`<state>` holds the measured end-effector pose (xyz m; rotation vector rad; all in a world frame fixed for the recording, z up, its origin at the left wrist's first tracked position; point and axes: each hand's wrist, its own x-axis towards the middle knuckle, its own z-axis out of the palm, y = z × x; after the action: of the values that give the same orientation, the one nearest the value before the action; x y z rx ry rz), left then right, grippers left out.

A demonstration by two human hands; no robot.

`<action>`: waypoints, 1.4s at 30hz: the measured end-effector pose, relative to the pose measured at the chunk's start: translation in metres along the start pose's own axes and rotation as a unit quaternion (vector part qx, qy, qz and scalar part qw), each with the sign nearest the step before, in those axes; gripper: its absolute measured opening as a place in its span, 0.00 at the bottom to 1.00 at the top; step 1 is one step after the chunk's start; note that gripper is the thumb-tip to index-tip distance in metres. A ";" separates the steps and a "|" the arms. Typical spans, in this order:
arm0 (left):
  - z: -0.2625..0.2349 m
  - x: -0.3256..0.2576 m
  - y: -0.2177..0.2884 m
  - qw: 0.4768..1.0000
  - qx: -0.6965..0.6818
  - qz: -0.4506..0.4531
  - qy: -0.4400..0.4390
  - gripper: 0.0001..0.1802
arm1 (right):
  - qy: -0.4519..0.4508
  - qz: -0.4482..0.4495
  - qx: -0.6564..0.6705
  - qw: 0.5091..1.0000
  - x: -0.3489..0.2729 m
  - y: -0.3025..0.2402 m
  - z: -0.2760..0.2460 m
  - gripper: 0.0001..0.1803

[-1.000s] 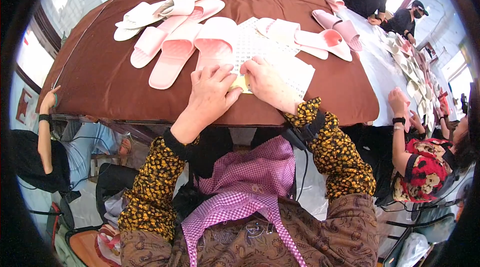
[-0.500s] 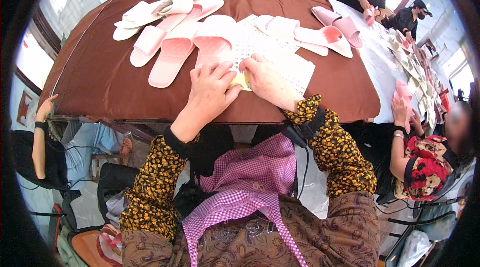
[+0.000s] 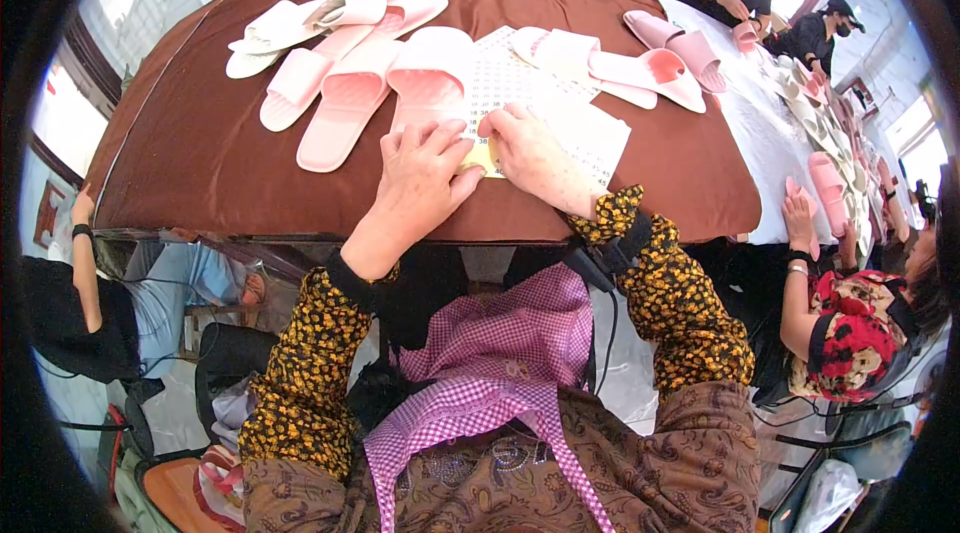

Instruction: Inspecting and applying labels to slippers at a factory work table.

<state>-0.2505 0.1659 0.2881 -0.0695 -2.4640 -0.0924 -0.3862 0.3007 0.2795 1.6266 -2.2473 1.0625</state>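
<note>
My left hand [image 3: 425,173] lies flat on the brown table [image 3: 200,153] near its front edge, fingers spread, touching a small yellow piece [image 3: 482,159]. My right hand [image 3: 535,155] presses on the same yellow piece and on a white printed sheet [image 3: 560,113], fingers together. A pink slipper [image 3: 430,73] lies just beyond my left fingertips. Whether either hand grips the yellow piece is hidden.
Several pink slippers [image 3: 340,98] and white slippers [image 3: 300,18] lie at the table's left and back; more pink ones [image 3: 660,58] at the right. Other people sit around: one at the left [image 3: 80,293], one at the right [image 3: 850,333] holding a slipper, two at the far right.
My hands have stayed almost still on the yellow piece and sheet. The person at the right lifted a hand with a pink slipper.
</note>
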 end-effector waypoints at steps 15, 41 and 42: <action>0.003 -0.003 -0.003 1.000 -0.010 -0.002 0.015 0.16 | 0.050 -0.005 0.065 0.997 0.003 0.001 0.004 0.07; 0.004 -0.004 -0.001 1.000 -0.006 -0.004 0.014 0.17 | -0.012 0.046 -0.022 0.999 0.008 -0.001 0.004 0.04; 0.004 -0.004 -0.001 1.000 -0.005 -0.004 0.015 0.17 | -0.019 0.051 -0.040 0.998 0.008 -0.002 0.004 0.05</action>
<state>-0.2495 0.1656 0.2827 -0.0610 -2.4332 -0.1093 -0.3867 0.2912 0.2814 1.5269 -2.3880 0.9602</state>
